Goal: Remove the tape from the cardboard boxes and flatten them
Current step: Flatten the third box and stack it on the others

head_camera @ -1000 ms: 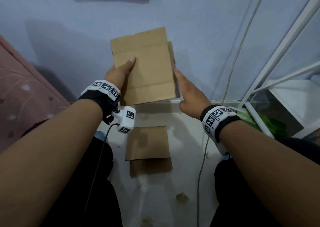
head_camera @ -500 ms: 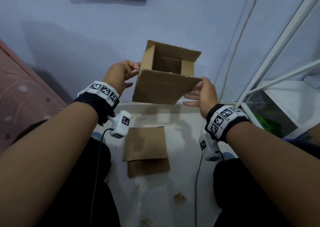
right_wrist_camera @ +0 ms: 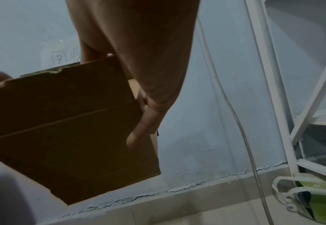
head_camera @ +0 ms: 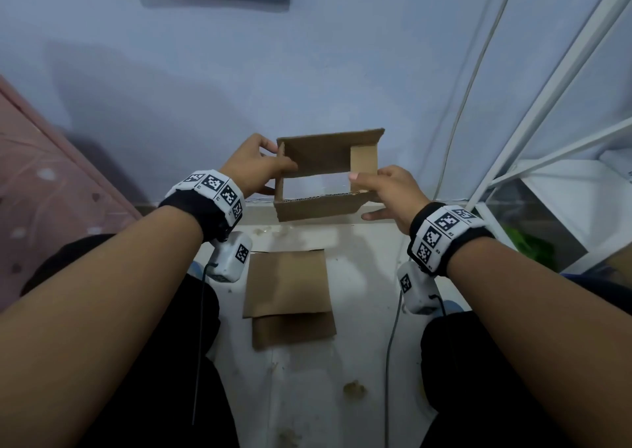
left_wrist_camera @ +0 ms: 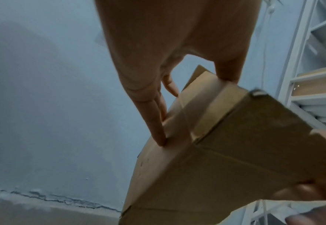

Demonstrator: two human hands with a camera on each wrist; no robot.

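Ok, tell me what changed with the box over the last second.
The cardboard box, a flat-looking panel a second ago, was turned so its open end faces the camera, see-through to the wall. Left hand and right hand kept hold of its sides. The flattened cardboard on the floor stayed put.

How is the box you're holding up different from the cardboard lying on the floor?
The held cardboard box is still opened out, a hollow tube you can see through; the floor cardboard lies flat. The box is gripped by the left hand and right hand; the floor cardboard lies untouched. Both are plain brown.
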